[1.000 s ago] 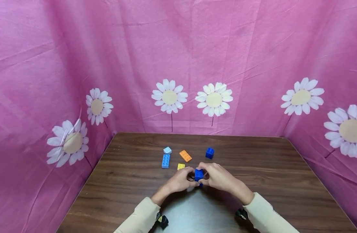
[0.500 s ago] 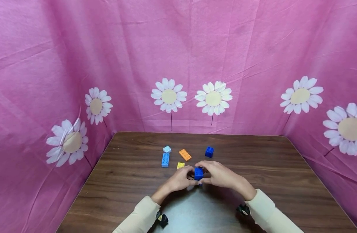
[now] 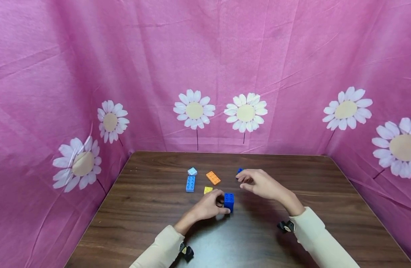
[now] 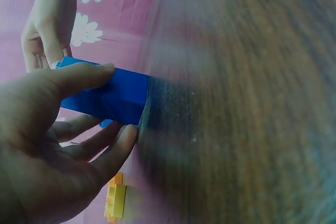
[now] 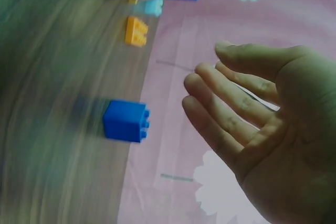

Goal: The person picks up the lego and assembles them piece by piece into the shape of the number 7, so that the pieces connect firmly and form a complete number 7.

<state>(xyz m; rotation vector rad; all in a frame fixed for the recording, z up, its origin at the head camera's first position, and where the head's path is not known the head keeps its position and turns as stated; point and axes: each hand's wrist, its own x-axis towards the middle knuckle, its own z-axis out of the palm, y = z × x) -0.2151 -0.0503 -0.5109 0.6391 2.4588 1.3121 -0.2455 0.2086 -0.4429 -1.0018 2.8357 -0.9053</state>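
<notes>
My left hand holds a tall dark-blue toy block upright on the table, thumb on the near side and fingers behind, as the left wrist view shows. Whether this block is one brick or a stack is hard to tell. Farther back, my right hand hovers with relaxed fingers beside a second, smaller blue brick, partly hiding it in the head view. Seen from the right wrist, that brick stands on the table apart from the fingers, studs up, and the right hand holds nothing.
Left of the hands lie a yellow brick, an orange brick, a long light-blue brick and a small pale-blue brick. Pink flowered cloth hangs around the brown wooden table.
My right hand has let go of the tall blue block and moved away, back and to the right, near the other blue brick. The left hand has stayed on the block.
</notes>
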